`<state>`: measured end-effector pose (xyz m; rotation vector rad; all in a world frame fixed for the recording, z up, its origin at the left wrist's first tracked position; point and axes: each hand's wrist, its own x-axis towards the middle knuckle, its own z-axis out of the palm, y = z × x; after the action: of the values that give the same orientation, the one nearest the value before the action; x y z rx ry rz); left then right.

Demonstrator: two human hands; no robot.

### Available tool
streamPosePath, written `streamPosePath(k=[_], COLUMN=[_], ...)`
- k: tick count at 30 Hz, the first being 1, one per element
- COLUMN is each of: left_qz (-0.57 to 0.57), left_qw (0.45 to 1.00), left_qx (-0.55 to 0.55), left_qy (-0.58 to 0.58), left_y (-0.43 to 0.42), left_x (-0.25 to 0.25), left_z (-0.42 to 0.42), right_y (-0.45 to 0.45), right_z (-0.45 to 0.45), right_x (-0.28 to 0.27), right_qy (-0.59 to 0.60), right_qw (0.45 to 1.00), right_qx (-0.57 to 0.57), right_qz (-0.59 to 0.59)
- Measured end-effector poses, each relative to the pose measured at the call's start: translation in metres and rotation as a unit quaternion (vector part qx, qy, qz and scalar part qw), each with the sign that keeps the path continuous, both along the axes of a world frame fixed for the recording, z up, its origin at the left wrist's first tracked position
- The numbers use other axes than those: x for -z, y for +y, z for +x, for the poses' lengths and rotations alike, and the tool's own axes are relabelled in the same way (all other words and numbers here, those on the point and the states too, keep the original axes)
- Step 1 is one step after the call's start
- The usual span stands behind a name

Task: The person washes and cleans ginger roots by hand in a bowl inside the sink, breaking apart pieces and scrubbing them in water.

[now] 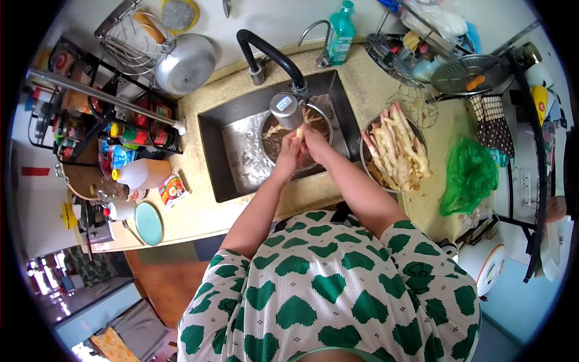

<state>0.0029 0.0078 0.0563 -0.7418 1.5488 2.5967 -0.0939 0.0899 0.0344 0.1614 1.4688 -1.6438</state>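
Observation:
Over a metal bowl [265, 140] in the sink [235, 154], my left hand [289, 154] and my right hand [315, 143] are close together, fingers closed on a pale chicken foot [300, 131]. The toes of a foot stick up past my fingers. More pale pieces lie in the bowl, partly hidden by my hands and the faucet. The black faucet [265, 45] with its round silver head [286, 108] hangs just above my hands. Right of the sink, a bowl [427, 140] is heaped with chicken feet [395, 151].
A green plastic bag [470, 175] lies at the right. A green soap bottle [342, 36] stands behind the sink. Wire racks, bottles and a jug [145, 174] are at the left, near a round green lid [149, 223]. A dish rack [416, 60] stands back right.

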Motion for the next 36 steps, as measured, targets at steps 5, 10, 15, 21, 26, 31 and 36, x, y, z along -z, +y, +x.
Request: streamPosePath(k=[5, 10, 15, 21, 26, 31, 36], left_qz=[-0.117, -0.351, -0.083, -0.110, -0.107, -0.170, -0.019], left_qw=[0.990, 0.934, 0.990, 0.976, 0.982, 0.978, 0.985], left_qx=[0.070, 0.053, -0.017, -0.054, -0.077, -0.083, -0.164], left_qy=[0.016, 0.019, -0.117, -0.177, -0.137, -0.083, -0.043], left_y=[-0.014, 0.002, -0.025, -0.039, -0.046, -0.076, -0.073], left_x=[0.014, 0.023, 0.022, 0.025, 0.033, 0.051, 0.053], left_z=[0.013, 0.024, 0.036, 0.031, 0.028, 0.027, 0.011], right_y=[-0.012, -0.023, -0.010, -0.006, -0.002, 0.026, 0.040], right_z=[-0.001, -0.010, -0.011, -0.012, -0.025, -0.034, -0.038], right_x=[0.026, 0.040, 0.035, 0.017, 0.022, 0.020, 0.009], right_qy=[0.019, -0.042, -0.063, -0.094, -0.097, -0.096, -0.043], right_qw=[0.999, 0.996, 0.993, 0.995, 0.993, 0.978, 0.964], right_qx=[0.014, -0.013, 0.010, 0.036, -0.006, -0.150, -0.248], right_qz=[-0.038, 0.083, -0.096, -0.028, -0.072, -0.108, -0.079])
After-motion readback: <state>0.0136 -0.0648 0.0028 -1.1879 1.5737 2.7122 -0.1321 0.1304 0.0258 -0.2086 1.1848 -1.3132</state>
